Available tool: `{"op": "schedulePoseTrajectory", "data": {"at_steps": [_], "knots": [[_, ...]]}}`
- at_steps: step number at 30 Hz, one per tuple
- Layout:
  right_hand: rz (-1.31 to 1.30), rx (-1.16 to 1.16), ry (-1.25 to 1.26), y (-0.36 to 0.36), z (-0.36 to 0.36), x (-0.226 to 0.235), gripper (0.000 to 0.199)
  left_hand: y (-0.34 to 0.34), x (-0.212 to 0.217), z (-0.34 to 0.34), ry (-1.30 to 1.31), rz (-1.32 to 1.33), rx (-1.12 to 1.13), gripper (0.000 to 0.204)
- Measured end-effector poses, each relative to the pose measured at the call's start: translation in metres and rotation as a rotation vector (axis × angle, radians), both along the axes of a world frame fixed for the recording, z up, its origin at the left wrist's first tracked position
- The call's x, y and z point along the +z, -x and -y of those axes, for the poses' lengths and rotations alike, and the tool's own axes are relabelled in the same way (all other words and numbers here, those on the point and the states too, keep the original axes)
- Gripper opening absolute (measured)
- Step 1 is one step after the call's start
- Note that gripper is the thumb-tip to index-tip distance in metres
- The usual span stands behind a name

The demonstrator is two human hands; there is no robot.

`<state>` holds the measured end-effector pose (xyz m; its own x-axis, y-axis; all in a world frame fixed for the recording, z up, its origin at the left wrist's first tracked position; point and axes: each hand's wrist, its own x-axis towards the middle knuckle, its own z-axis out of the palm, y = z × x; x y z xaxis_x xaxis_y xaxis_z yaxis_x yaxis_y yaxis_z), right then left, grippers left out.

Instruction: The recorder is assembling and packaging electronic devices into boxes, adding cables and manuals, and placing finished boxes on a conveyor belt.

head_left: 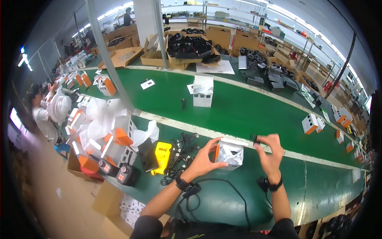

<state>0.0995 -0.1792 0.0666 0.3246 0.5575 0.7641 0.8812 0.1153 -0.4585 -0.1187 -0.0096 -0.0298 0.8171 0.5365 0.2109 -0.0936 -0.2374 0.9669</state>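
My left hand (205,160) grips the left side of a small white carton (229,166) with an orange side, its top open. A whitish wrapped item shows inside it, its kind hidden by the wrapping. To the right of the carton, my right hand (271,153) is raised with thumb and fingers pinched on a small black item (253,138), too small to name. Beside my left forearm lie a heap of black cables (182,153), a yellow object (162,155) and a black phone-like slab (148,154). Both wrists wear black bands.
Left on the bench is a pile of white-and-orange cartons (115,127), with two black devices (126,174) in front. Another white carton (203,91) stands on the green conveyor belt (238,107). A black cable (242,195) loops before me. A person (43,111) works far left.
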Motion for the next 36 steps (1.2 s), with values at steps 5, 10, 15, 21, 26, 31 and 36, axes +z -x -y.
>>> {"op": "schedulePoseTrajectory", "data": {"at_steps": [5,10,15,21,26,31,36], "knots": [[0.367,0.013,0.149,0.071,0.015,0.002,0.031,-0.003,-0.006,-0.005,0.051,0.068,-0.028,0.108],[0.407,-0.111,0.306,0.057,-0.014,-0.038,0.027,-0.012,-0.005,-0.004,0.056,0.124,-0.081,0.104],[0.435,-0.08,0.503,0.068,-0.027,-0.032,0.032,0.001,-0.012,-0.02,0.074,0.175,-0.155,0.091],[0.287,-0.025,0.421,0.06,-0.001,-0.027,0.031,-0.035,-0.02,-0.005,0.332,0.159,-0.057,0.027],[0.01,0.009,0.162,0.065,0.027,-0.078,0.024,-0.031,-0.003,0.002,0.273,0.187,-0.056,0.038],[0.231,0.088,0.158,0.066,0.03,-0.068,0.022,-0.011,0.011,-0.013,-0.223,0.249,-0.199,0.034],[-0.248,0.013,-0.063,0.071,0.038,-0.066,0.036,-0.003,0.023,-0.009,-0.416,0.226,-0.194,0.047]]}}
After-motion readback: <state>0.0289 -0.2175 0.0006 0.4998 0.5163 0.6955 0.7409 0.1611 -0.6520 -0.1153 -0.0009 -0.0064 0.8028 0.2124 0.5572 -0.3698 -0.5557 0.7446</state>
